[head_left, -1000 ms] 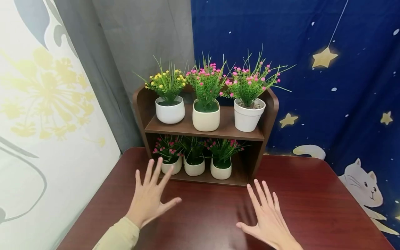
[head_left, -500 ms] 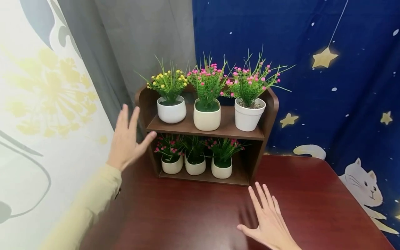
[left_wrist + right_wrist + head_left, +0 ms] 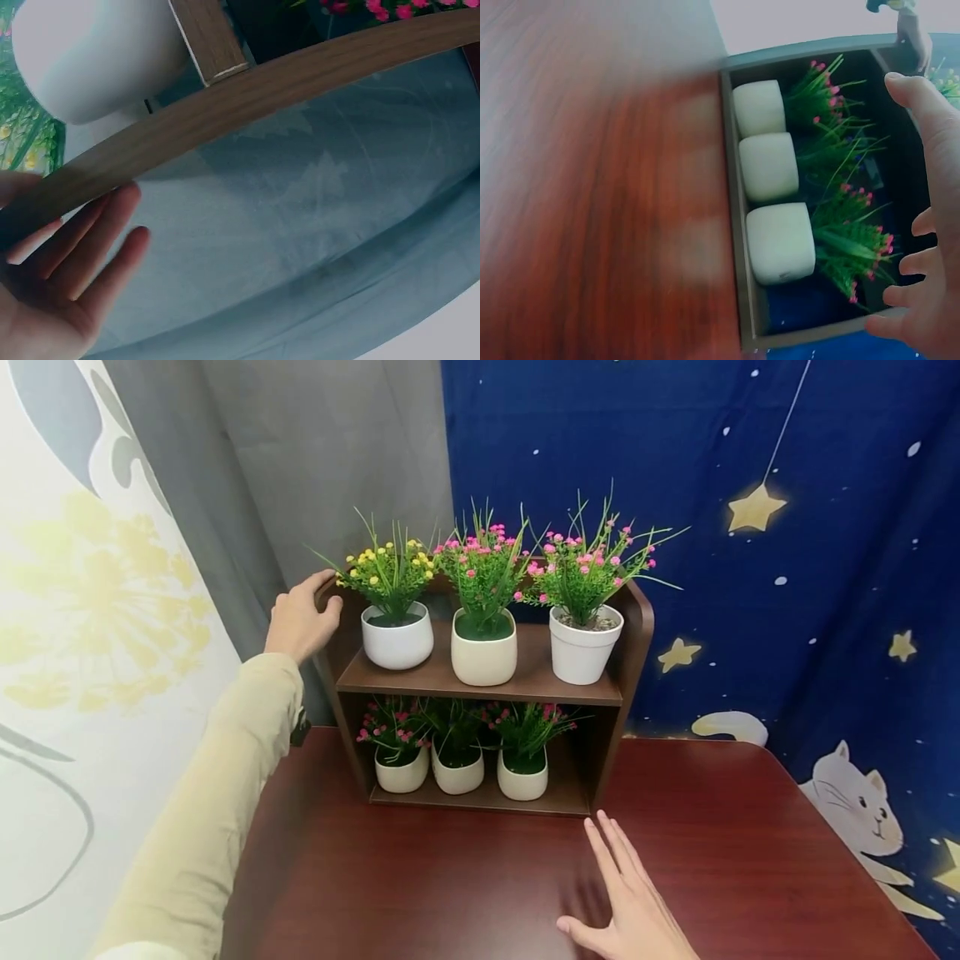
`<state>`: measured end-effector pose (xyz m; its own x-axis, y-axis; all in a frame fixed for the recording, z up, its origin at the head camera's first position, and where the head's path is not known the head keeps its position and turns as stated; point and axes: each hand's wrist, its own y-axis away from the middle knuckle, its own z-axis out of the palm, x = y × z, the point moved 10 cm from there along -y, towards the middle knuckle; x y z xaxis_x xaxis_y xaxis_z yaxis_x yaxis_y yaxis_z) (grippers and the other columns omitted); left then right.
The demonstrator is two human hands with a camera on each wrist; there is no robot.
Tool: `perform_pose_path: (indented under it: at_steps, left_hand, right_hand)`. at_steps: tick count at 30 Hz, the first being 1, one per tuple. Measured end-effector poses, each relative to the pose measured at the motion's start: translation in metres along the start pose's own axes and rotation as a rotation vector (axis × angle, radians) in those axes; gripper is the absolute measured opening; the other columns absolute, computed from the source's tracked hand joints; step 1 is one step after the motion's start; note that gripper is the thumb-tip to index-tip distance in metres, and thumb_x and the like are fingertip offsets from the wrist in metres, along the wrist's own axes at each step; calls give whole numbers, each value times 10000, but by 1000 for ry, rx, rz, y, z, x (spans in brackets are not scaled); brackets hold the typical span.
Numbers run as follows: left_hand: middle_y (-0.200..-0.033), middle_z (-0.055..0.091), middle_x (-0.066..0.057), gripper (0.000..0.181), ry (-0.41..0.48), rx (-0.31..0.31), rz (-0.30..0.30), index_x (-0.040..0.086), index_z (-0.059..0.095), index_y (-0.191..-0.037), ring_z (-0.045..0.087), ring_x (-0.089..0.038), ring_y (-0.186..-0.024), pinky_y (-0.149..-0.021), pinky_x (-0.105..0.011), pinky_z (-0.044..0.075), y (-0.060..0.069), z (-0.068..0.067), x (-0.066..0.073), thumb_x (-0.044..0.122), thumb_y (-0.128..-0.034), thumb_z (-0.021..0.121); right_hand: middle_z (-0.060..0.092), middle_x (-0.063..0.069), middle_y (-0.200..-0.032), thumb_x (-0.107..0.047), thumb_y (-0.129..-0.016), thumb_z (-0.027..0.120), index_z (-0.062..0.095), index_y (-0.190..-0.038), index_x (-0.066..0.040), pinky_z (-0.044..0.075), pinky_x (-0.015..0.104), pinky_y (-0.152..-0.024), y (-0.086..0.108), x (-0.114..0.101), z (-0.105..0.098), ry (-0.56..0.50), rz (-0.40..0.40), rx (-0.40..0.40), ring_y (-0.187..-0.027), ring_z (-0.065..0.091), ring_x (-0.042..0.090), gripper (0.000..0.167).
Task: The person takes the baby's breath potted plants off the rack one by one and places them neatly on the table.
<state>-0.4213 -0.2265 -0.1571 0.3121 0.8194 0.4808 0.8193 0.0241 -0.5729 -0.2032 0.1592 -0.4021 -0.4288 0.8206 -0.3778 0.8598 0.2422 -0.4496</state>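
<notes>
A dark brown two-tier wooden shelf (image 3: 480,691) stands on the table, holding potted flowers on both tiers. My left hand (image 3: 302,620) grips the top of its left side panel (image 3: 172,127), thumb on the inner side and fingers on the outer. Closest to that hand is a round white pot (image 3: 397,643) with yellow flowers. Beside it stand a cream pot (image 3: 483,656) and a white rimmed pot (image 3: 583,652), both with pink flowers. My right hand (image 3: 626,902) hovers over the table in front of the shelf's right side, fingers extended, holding nothing.
Several cream pots (image 3: 769,166) with plants fill the lower tier. The reddish-brown table (image 3: 705,852) extends in front and to the right. Behind hang a grey curtain (image 3: 330,460) and a blue star-patterned curtain (image 3: 637,435); a white patterned panel (image 3: 97,735) is at left.
My left hand has risen from in front of the lower tier to the shelf's upper left side and taken hold there. The right hand stays nearly in place; the view has shifted slightly.
</notes>
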Motion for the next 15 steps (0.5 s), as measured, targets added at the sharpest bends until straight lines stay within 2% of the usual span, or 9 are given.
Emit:
perform_pose_path:
  at_steps: [2, 3, 5, 6, 10, 15]
  left_hand:
    - [-1061, 646, -167, 445, 12, 91, 22, 184, 485, -1371, 565, -428, -860, -877, -552, 330, 0, -4, 0, 245, -931, 457]
    - [-925, 660, -169, 426, 19, 143, 39, 186, 518, -1346, 550, -398, -740, -848, -548, 336, 1, -6, 0, 226, -925, 470]
    - [-684, 603, -158, 389, 35, 240, 74, 181, 578, -1290, 443, -322, -542, -781, -534, 351, 4, -9, 1, 196, -910, 497]
    - [-614, 563, -150, 373, 42, 280, 86, 175, 600, -1265, 385, -286, -498, -756, -530, 357, 6, -10, 1, 185, -904, 507]
    - [-682, 619, -178, 359, 59, 333, 92, 161, 614, -1246, 425, -307, -509, -778, -547, 367, 7, -11, 0, 176, -900, 523]
    - [-890, 683, -177, 337, 70, 358, 74, 157, 626, -1222, 571, -404, -665, -796, -551, 371, 8, -10, -1, 195, -900, 535]
  right_hand:
    - [185, 13, -1532, -604, -658, 728, 202, -1494, -213, 383, 540, -882, -5, -9, -2, -34, -25, 26, -1343, 256, 262, 1063]
    - [199, 2, -1528, -585, -662, 736, 216, -1491, -213, 389, 534, -878, -7, -14, -3, -54, -38, 39, -1339, 272, 247, 1048]
    - [226, -8, -1519, -546, -682, 743, 230, -1487, -207, 397, 499, -883, -14, -25, -5, -89, -62, 49, -1331, 295, 217, 1012]
    - [239, -14, -1514, -523, -692, 747, 234, -1485, -206, 397, 491, -886, -18, -31, -6, -112, -72, 54, -1326, 310, 202, 997]
    - [299, -6, -1487, -471, -730, 737, 246, -1480, -213, 393, 452, -918, -44, -58, -8, -220, -97, 74, -1305, 357, 180, 932]
    - [403, -9, -1420, -403, -777, 719, 313, -1451, -207, 418, 410, -916, -97, -101, -16, -455, -154, 145, -1248, 438, 188, 811]
